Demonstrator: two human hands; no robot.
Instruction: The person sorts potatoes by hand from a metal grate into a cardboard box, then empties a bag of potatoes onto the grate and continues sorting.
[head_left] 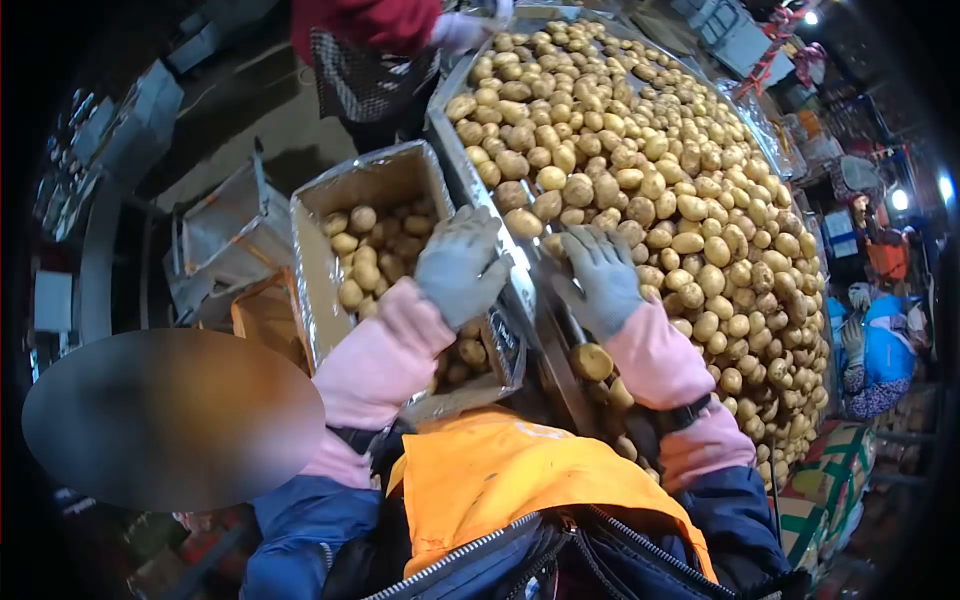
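Note:
A large heap of potatoes (690, 240) lies on a metal-edged table (455, 150) at centre and right. Left of its edge stands a cardboard box (318, 275) lined with clear film, partly filled with potatoes (365, 260). My left hand (463, 265), in a grey glove, is over the box's right rim beside the table edge; its fingers point up and its palm is hidden. Also gloved in grey, my right hand (600, 280) rests at the near left side of the heap, fingers spread and palm down, touching potatoes. One potato (591, 362) sits below my right wrist.
Across the table a person in a red sleeve (375, 25) reaches a gloved hand (462, 32) to the heap's far edge. Another person in blue (885, 345) is at the far right. Crates (225, 235) stand left of the box; green-and-red sacks (825, 480) lie lower right.

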